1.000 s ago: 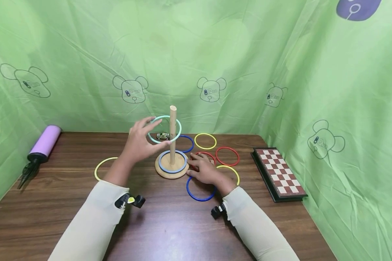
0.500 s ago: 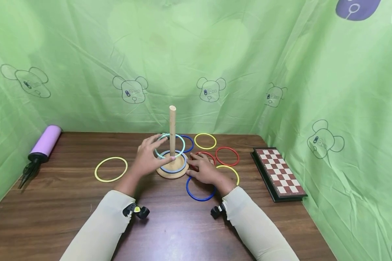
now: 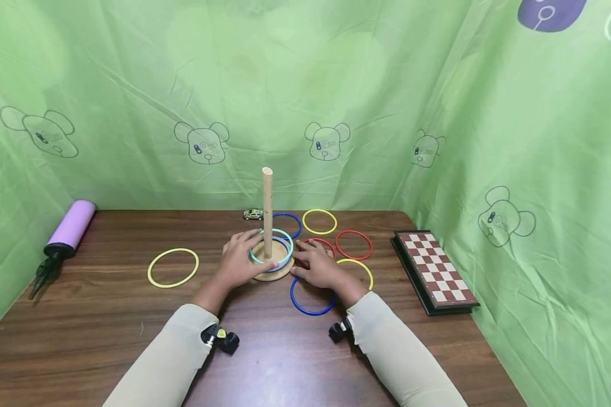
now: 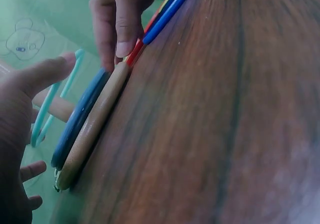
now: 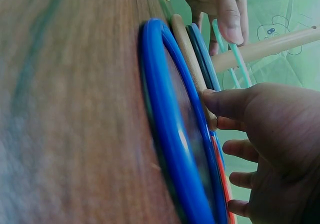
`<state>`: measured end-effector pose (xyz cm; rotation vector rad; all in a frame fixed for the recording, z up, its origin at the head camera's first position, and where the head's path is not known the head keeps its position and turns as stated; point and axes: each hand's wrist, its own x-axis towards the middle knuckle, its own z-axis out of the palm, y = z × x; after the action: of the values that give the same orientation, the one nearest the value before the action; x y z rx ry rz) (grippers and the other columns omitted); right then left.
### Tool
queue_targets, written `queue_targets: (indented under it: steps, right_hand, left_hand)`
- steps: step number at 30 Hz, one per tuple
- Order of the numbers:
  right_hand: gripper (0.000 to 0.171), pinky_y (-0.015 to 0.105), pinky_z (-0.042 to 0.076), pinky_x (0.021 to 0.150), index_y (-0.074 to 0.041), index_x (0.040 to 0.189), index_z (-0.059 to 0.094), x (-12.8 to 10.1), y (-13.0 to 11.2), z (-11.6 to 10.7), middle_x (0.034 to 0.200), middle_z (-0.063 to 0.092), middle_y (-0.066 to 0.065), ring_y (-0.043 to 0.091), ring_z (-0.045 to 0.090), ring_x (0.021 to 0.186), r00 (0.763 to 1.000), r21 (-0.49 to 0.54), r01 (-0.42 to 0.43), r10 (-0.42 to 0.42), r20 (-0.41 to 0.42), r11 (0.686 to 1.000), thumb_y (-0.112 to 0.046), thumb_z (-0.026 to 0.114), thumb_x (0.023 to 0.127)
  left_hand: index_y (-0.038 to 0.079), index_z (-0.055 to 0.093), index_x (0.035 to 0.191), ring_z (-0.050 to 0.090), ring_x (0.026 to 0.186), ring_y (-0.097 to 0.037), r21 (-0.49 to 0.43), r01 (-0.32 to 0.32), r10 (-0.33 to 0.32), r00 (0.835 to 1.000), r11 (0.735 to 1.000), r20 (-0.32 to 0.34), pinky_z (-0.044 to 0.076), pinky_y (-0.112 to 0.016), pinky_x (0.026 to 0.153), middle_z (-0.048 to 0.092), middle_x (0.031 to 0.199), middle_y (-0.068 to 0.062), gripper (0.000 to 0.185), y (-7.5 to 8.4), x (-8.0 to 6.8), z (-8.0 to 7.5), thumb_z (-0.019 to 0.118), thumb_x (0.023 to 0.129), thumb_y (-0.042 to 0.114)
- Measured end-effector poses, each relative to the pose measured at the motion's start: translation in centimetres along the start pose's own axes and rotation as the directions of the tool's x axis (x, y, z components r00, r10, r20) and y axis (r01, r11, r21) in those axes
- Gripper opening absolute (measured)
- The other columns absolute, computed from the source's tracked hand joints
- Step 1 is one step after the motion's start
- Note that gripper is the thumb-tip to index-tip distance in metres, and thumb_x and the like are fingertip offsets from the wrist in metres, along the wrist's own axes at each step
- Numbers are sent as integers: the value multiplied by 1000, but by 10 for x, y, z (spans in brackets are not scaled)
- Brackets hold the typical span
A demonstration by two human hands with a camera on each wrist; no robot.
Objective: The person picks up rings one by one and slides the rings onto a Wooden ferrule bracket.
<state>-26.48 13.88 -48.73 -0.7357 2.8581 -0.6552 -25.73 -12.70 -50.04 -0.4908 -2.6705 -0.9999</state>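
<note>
My left hand (image 3: 239,261) holds a mint-green ring (image 4: 47,102) by its left side, thumb and fingers spread along it. The ring encircles the upright wooden peg (image 3: 267,209) low down, slightly tilted. Below it, apart from it in the wrist views, a light-blue ring (image 4: 80,116) lies flat on the round wooden base (image 4: 92,134). At the base's right edge rests my right hand (image 3: 318,265), thumb touching the rim (image 5: 187,49) and fingers fairly straight. Under and around this hand lie a red ring (image 3: 327,243), a dark-blue ring (image 3: 313,313) and a yellow ring (image 3: 370,274).
Behind the peg are a toy car (image 3: 253,215) and a dark-blue ring (image 3: 299,223). Yellow (image 3: 319,211) and red rings (image 3: 353,231) lie to the right, with a chessboard (image 3: 435,268) beyond. Leftward are a yellow ring (image 3: 173,286) and a purple hand pump (image 3: 71,226).
My left hand has lowered the mint-green ring down the peg, from near its top to close above the light-blue ring. My right hand has stayed at the base.
</note>
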Motion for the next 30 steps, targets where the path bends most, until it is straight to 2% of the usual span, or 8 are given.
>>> queue_targets:
  steps: [7, 12, 18, 30]
  right_hand:
    - [53, 76, 27, 124, -20, 156, 63, 0, 0, 1, 177, 40, 11, 48, 24, 167, 1000, -18, -3, 3, 1, 1000, -40, 71, 107]
    - [53, 76, 26, 124, -20, 156, 63, 0, 0, 1, 177, 39, 11, 48, 24, 167, 1000, -15, -7, 7, 1, 1000, -40, 71, 107]
    - [54, 76, 25, 125, -21, 157, 62, 0, 1, 1, 178, 39, 11, 48, 23, 167, 1000, -17, -7, 7, 5, 1000, -41, 71, 107]
    - [54, 75, 27, 125, -21, 157, 62, 0, 0, 1, 178, 39, 10, 47, 22, 168, 1000, -7, -13, 13, 11, 1000, -41, 70, 107]
  left_hand:
    - [13, 64, 154, 45, 152, -49, 4, 46, -46, 999, 999, 23, 31, -75, 122, 55, 166, -15, 88, -2, -3, 3, 95, 80, 49]
    - [14, 63, 156, 44, 153, -48, 10, 55, -56, 998, 998, 40, 29, -75, 123, 54, 166, -15, 89, -4, -3, 4, 94, 81, 51]
    - [15, 61, 157, 43, 155, -48, 29, 59, -61, 996, 998, 63, 25, -76, 126, 53, 167, -15, 91, -4, -4, 3, 92, 82, 56]
    - [14, 63, 156, 46, 152, -49, 66, 45, -50, 996, 997, 68, 27, -77, 124, 54, 166, -18, 91, -5, -6, 3, 90, 82, 60]
